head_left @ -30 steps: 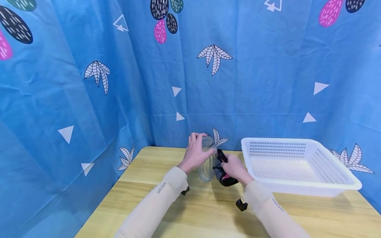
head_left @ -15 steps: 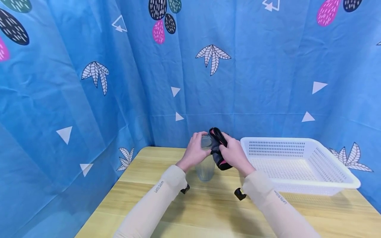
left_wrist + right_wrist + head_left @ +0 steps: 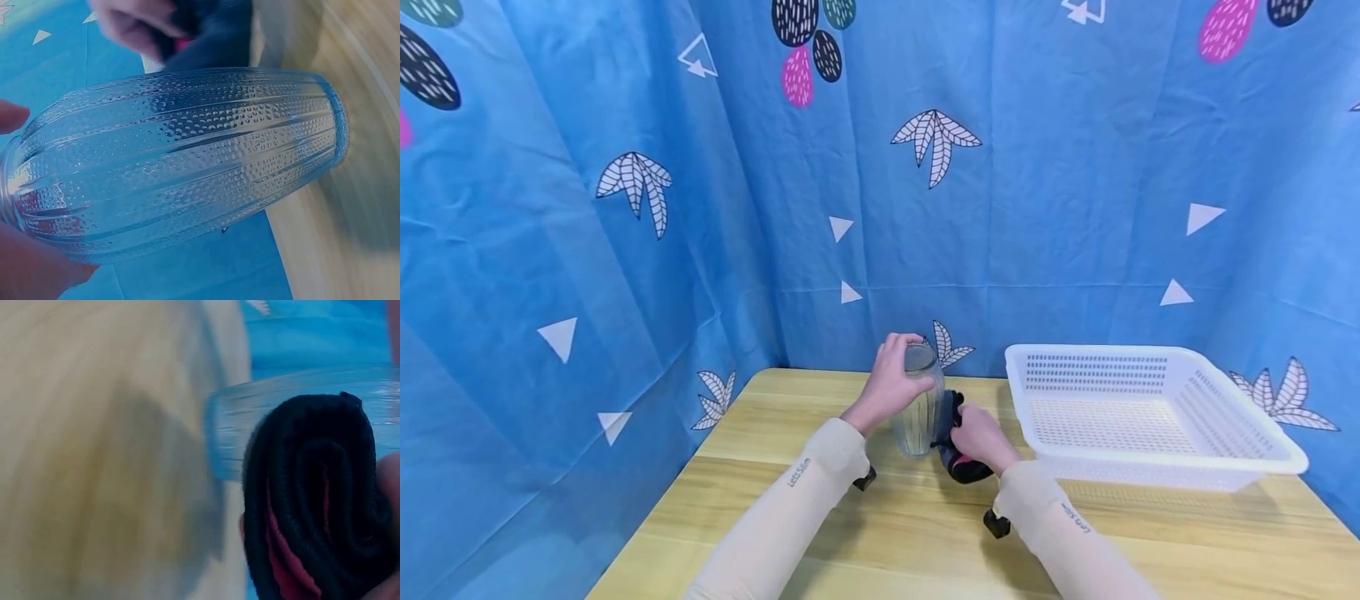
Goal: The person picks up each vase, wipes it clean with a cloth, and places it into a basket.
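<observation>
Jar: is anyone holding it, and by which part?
Yes, the left hand holds the jar by its upper end, near the mouth.

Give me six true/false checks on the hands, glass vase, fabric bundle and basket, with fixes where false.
1. The left hand grips the glass vase near its rim. True.
2. The right hand is bare and holds nothing. False: it holds the dark fabric bundle.
3. In the head view, the white basket stands to the right of the glass vase. True.
4. The glass vase lies on its side. False: the head view shows it roughly upright, rim up.
5. Pink shows between the black layers of the dark fabric bundle. True.
6. The glass vase has smooth, plain walls. False: the left wrist view shows ridges and small bumps.
</observation>
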A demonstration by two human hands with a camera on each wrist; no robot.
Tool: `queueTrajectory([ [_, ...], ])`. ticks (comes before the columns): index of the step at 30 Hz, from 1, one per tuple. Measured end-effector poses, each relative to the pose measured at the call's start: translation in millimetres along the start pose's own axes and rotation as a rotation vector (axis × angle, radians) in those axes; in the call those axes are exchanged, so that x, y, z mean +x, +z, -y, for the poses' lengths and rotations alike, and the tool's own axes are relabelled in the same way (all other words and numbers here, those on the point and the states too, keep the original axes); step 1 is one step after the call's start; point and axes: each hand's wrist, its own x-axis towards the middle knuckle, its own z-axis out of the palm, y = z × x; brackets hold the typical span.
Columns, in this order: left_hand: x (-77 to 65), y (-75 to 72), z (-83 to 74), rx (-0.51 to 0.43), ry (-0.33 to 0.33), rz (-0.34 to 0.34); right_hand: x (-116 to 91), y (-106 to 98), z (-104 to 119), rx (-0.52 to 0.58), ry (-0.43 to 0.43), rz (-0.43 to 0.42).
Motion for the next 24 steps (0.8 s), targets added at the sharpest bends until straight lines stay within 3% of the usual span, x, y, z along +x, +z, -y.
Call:
queueTrajectory([
  [6, -1.3, 0.9, 0.1, 0.083, 0.008, -0.023, -2, 14, -4, -0.086, -0.008, 0.047],
  [10, -1.7, 2.0, 1.7, 0.132, 0.011, -0.019, -3, 10, -2, -0.057, 0.015, 0.053],
  [15, -0.9, 4.1, 1.8, 0.118, 0.017, -0.023, -8, -10, 6, 0.176, 0.040, 0.032],
  [18, -0.3, 5.0, 2.2, 0.104, 0.007, -0.031, -9, -29, 17, 0.281, 0.004, -0.008],
  [24, 0.6, 1.6, 2.5, 0.138, -0.001, -0.048, -8, -64, 37, 0.258, -0.105, -0.106],
])
